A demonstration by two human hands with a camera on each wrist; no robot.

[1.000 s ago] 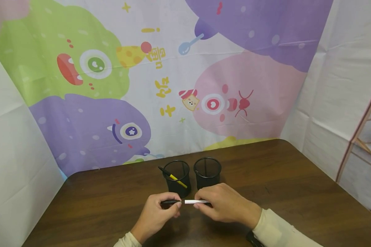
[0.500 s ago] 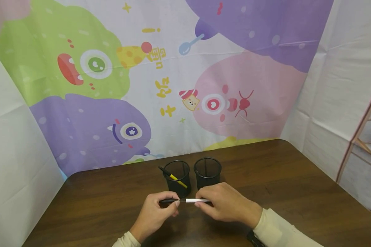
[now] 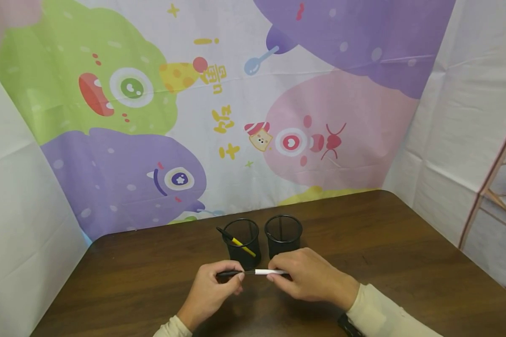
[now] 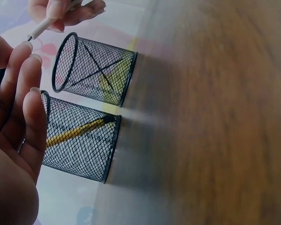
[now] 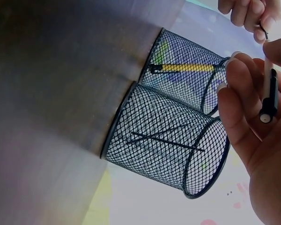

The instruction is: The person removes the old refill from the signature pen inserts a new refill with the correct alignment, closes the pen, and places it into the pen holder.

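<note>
My left hand point(image 3: 211, 292) pinches a slim black pen piece point(image 3: 226, 273) between thumb and fingers. Facing it, my right hand point(image 3: 314, 278) holds a white pen barrel point(image 3: 263, 272). A thin dark rod point(image 3: 249, 272) bridges the gap between the two pieces. In the right wrist view, the barrel's near end has a black clip point(image 5: 273, 86) and a pale round tip. Both hands are above the table, in front of two black mesh cups. A yellow pen with a black end point(image 3: 238, 242) leans in the left mesh cup point(image 3: 238, 259).
The right mesh cup point(image 3: 284, 246) stands close beside the left one; thin dark sticks point(image 5: 168, 142) cross inside it. Both are on a brown wooden table point(image 3: 122, 271). A cartoon-printed cloth point(image 3: 219, 182) hangs behind. Something black point(image 3: 349, 325) shows below the right sleeve.
The black piece and the white barrel have drawn slightly apart, and more of the thin rod shows between them. Both hands have risen a little. The cups have not moved.
</note>
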